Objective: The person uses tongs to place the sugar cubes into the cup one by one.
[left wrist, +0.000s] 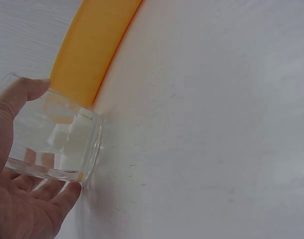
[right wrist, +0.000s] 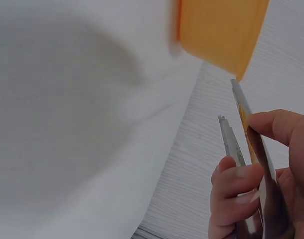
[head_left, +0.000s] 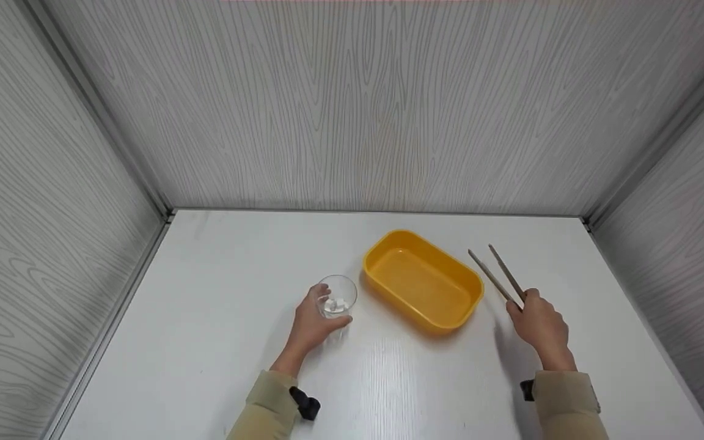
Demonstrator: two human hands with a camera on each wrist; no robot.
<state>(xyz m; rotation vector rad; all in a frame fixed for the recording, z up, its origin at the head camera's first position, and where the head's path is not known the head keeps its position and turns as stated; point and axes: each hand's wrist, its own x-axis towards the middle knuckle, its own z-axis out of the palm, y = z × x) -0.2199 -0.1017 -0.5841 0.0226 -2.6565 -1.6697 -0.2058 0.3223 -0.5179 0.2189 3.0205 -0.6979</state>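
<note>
My left hand (head_left: 312, 322) holds a clear glass (head_left: 343, 290), thumb on one side and fingers on the other. Several white cubes (head_left: 335, 305) lie at the bottom of the glass. In the left wrist view the cubes (left wrist: 76, 139) show through its wall, close to the base. On the right, my right hand (head_left: 541, 325) grips metal tongs (head_left: 491, 277) with the two arms apart and the tips pointing up and away. The right wrist view shows thumb and fingers around the tongs (right wrist: 266, 179), with nothing between the tips.
A yellow rectangular basin (head_left: 423, 283) stands at an angle on the white table (head_left: 236, 263), between the glass and the tongs. Nothing lies inside it. Grey wood-grain panels (head_left: 364, 110) enclose the table at the back and both sides.
</note>
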